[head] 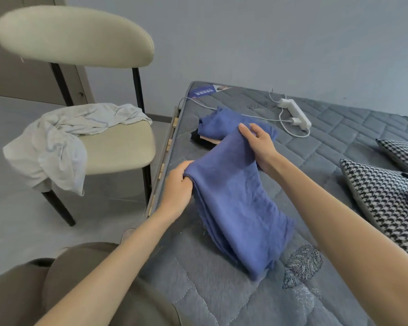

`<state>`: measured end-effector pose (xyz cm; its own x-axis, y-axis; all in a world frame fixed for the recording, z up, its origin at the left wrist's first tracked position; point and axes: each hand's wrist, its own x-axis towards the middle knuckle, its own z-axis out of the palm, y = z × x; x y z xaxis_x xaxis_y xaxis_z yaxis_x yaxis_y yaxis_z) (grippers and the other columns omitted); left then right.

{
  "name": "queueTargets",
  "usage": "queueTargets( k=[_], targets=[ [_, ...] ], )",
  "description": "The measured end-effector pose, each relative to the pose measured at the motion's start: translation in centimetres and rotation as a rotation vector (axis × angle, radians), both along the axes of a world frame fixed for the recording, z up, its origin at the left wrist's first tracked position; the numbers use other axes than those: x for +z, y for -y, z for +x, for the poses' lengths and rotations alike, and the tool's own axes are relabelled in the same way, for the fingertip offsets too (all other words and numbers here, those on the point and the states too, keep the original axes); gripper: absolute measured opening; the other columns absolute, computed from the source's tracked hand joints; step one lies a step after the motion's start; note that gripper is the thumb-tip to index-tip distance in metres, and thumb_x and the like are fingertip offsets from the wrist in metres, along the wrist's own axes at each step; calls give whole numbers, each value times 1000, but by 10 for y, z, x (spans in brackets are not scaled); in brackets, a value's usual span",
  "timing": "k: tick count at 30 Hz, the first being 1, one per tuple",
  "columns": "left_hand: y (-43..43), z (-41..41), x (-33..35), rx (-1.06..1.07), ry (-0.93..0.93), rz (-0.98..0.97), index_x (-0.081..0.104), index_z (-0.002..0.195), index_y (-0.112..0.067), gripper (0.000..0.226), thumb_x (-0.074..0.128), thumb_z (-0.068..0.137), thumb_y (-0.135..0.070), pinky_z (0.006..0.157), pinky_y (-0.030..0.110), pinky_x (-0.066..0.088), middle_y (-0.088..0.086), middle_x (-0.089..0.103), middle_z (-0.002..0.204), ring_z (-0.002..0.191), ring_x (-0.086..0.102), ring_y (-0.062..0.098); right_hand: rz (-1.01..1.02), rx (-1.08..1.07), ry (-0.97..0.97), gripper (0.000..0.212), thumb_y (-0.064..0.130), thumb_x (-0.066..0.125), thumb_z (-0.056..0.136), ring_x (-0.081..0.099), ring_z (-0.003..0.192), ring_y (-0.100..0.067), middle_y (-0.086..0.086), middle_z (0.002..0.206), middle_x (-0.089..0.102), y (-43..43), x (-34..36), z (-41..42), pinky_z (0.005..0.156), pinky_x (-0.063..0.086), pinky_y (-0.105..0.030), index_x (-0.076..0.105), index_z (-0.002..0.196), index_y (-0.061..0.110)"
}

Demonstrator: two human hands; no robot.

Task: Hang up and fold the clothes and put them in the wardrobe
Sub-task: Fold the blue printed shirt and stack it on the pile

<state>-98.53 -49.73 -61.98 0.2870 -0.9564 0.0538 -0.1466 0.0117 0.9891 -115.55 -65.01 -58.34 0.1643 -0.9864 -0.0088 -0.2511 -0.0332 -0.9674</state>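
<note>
One bed (327,165) with a grey quilted mattress fills the right side. One beige chair (118,149) stands off the bed's left edge, with one crumpled white garment (57,142) draped over its seat. One folded blue cloth (236,201) lies on the bed near that left edge, its near end on the mattress and its far end lifted by my two hands. A second blue bundle (218,124) sits farther up the bed on a small pile; I cannot tell whether the two are joined. Two houndstooth cushions (382,203) lie at the bed's right side. One white power strip (295,112) lies toward the bed's far end. My left hand (177,187) grips the cloth's left edge, fingers curled round it; my right hand (259,147) pinches its far edge.
</note>
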Motion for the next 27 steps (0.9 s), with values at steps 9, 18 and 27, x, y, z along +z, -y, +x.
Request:
queueTargets(
  k=[9, 18, 27],
  targets=[
    [80, 78, 96, 58, 105, -100, 69, 104, -16, 42, 38, 88, 7, 59, 15, 44, -7, 67, 87, 71, 58, -2, -69, 39, 240, 12, 31, 57, 97, 56, 88, -15, -2, 94, 65, 36, 72, 29, 80, 43, -33, 63, 95, 21],
    [94, 90, 173, 46, 276, -266, 70, 96, -22, 42, 40, 89, 6, 62, 10, 44, -15, 67, 83, 76, 60, 0, -107, 96, 521, 15, 18, 46, 102, 56, 104, -17, -10, 110, 61, 33, 125, 17, 94, 44, -32, 57, 105, 9],
    [13, 31, 86, -131, 281, -104, 67, 103, -15, 46, 39, 84, 17, 72, 18, 46, -4, 65, 83, 75, 57, 1, 124, -15, 456, 16, 21, 47, 96, 56, 95, -22, -11, 107, 63, -38, 48, -39, 81, 40, -33, 56, 105, 11]
  ],
)
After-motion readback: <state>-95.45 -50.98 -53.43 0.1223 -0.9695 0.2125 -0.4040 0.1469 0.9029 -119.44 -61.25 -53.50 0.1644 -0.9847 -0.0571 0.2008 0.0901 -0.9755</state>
